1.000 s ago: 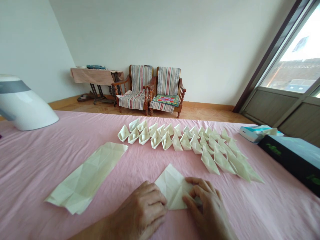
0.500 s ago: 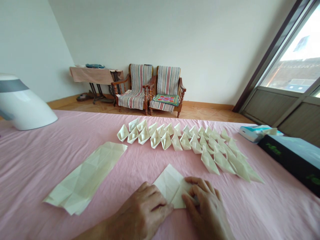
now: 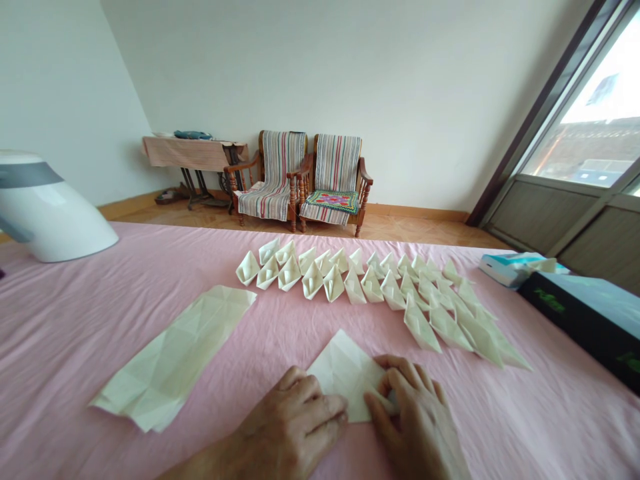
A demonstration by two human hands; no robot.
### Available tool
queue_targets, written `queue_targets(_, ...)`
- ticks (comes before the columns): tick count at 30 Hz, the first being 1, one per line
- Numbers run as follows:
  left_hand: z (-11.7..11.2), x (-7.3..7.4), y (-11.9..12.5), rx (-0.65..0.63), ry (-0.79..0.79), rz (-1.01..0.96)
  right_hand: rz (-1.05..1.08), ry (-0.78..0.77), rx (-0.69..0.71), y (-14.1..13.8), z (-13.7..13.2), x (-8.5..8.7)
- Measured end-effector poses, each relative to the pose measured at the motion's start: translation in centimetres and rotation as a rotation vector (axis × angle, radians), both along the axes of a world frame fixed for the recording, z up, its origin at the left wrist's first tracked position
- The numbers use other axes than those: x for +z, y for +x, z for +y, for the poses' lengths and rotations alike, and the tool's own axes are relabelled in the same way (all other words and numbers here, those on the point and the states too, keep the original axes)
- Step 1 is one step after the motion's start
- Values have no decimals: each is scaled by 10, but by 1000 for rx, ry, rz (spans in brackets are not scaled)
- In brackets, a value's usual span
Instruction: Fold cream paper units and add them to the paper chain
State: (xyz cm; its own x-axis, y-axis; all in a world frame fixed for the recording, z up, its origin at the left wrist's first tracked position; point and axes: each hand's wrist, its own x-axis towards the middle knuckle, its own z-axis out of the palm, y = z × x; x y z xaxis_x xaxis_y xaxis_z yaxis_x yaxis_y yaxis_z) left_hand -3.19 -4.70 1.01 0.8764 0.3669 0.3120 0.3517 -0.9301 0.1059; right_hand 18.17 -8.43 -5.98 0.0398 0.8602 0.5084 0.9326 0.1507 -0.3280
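A cream sheet of folded paper (image 3: 345,367) lies on the pink cloth in front of me, one corner pointing away. My left hand (image 3: 295,420) presses on its left edge with curled fingers. At the right side, my right hand (image 3: 415,407) pinches a corner or flap of the same paper between thumb and fingers; part of the paper is hidden beneath it. Beyond both hands stand rows of folded paper boats (image 3: 333,280), crowded together toward the right. Creased, unfolded paper sheets (image 3: 175,360) lie slantwise to the left.
A white and grey kettle-like object (image 3: 60,213) stands at the far left of the pink-covered table (image 3: 165,253). On the right are a tissue box (image 3: 505,267) and a black box (image 3: 565,307). Two wooden armchairs (image 3: 337,167) stand beyond the table.
The fingers of my left hand have shifted slightly over the paper, and my right hand has moved a little at its flap. The view has tilted slightly.
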Motion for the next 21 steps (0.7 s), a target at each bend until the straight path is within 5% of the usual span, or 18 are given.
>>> queue_targets(7, 2, -5, 3, -26, 33, -65, -72, 231, 8, 8, 1, 16)
queue_targets(12, 2, -8, 3, -14, 17, -21, -153, 329, 366, 6, -8, 30)
queue_targets(21, 0, -7, 3, 9, 8, -20, -433, 408, 482, -5, -11, 19)
